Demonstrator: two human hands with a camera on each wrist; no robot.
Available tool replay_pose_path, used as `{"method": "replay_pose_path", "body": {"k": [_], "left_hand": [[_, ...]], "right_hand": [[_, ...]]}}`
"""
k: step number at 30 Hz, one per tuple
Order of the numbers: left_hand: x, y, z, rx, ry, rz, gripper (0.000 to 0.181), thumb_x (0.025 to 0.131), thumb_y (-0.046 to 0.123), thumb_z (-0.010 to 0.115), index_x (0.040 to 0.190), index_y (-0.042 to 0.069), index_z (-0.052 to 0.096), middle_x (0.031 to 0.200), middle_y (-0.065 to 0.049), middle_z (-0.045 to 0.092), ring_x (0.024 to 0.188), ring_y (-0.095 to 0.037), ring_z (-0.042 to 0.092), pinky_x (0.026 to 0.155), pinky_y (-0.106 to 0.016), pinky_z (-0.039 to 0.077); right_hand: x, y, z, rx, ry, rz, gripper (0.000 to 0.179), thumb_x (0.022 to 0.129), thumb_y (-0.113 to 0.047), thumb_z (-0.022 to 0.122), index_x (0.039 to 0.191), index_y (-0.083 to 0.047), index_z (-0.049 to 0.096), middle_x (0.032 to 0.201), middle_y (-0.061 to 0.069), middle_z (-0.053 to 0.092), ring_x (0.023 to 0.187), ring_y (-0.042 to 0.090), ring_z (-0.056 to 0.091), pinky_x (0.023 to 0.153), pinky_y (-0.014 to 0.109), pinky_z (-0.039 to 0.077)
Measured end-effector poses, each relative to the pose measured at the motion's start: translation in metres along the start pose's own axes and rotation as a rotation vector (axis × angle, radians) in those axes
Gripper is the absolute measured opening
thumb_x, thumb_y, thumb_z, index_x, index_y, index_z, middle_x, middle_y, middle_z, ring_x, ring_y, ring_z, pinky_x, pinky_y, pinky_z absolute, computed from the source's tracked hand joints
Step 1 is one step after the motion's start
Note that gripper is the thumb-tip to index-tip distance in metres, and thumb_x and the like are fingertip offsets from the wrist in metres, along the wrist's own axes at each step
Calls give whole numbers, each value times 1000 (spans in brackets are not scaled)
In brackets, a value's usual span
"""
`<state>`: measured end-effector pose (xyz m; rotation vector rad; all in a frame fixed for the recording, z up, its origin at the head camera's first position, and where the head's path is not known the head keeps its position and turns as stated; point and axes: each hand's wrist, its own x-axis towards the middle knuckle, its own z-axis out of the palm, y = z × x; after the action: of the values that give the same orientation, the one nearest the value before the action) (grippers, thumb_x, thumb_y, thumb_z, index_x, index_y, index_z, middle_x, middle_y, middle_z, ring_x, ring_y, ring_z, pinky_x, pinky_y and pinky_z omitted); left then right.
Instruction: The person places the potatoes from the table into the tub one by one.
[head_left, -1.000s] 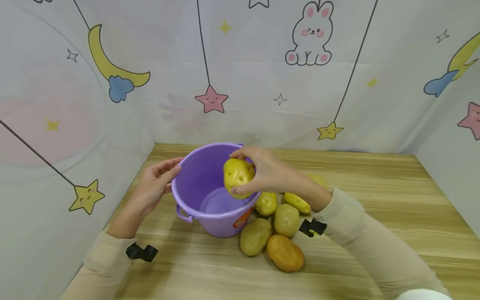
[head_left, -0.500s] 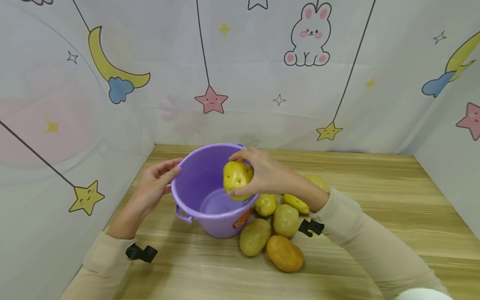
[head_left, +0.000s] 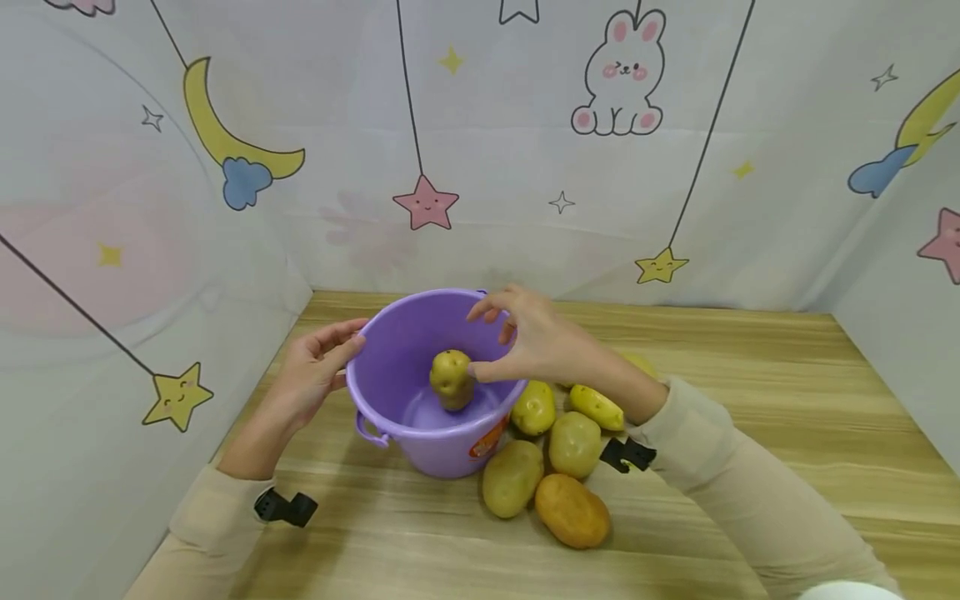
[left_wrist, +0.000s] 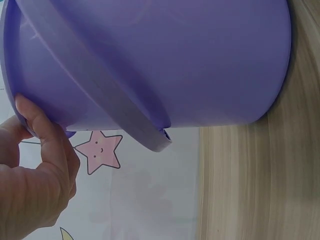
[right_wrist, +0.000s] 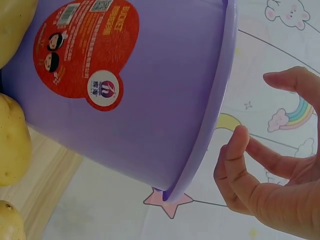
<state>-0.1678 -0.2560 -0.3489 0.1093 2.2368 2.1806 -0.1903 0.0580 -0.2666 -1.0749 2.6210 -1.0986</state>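
My left hand (head_left: 311,367) pinches the left rim of a purple bucket (head_left: 435,457), thumb on one side and fingers on the other; the left wrist view shows this grip close by the bucket's hanging handle (left_wrist: 95,82). A yellow potato (head_left: 452,375) is inside the bucket, toward its right side. Over the right rim, my right hand (head_left: 528,337) has its thumb and fingers spread apart with nothing between them. In the right wrist view those parted fingers (right_wrist: 235,165) are beside the rim, above the bucket's red label (right_wrist: 100,45).
Right of the bucket, several potatoes lie on the wooden table (head_left: 750,467): a yellow one (head_left: 534,408), a pale one (head_left: 575,444), a greenish-brown one (head_left: 513,478) and an orange-brown one (head_left: 573,511). A narrow yellow piece (head_left: 597,407) lies near my right wrist. Patterned cloth (head_left: 510,150) hangs behind.
My right hand has let go of the yellow potato, which is now lower, inside the bucket. Its fingers have spread. My left hand has stayed on the rim.
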Motion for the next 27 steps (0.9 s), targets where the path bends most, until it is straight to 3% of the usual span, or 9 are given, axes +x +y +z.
{"method": "replay_pose_path", "body": {"k": [10,16,27], "left_hand": [[0,-1,1,17,3,8,48,102,16,59,139,-11,46,105,-2,58,95,-9,65,78,-26,60],[-1,-1,0,9,-2,3,48,102,17,60,140,-10,46,106,-3,57,95,-9,64,78,-26,60],[-1,0,-1,-10,-2,2,49,102,17,60,140,-10,45,105,-3,58,93,-9,65,78,-26,60]], "right_hand": [[-2,6,-1,49,20,1,46,76,-25,85,115,-9,68,110,7,61,89,20,62,71,30,57],[-4,9,-4,131,35,4,41,77,-20,84,113,-7,69,111,8,62,90,27,65,69,31,59],[-13,19,-23,212,64,27,41,78,-14,83,115,-3,67,117,10,65,90,26,64,71,35,60]]}}
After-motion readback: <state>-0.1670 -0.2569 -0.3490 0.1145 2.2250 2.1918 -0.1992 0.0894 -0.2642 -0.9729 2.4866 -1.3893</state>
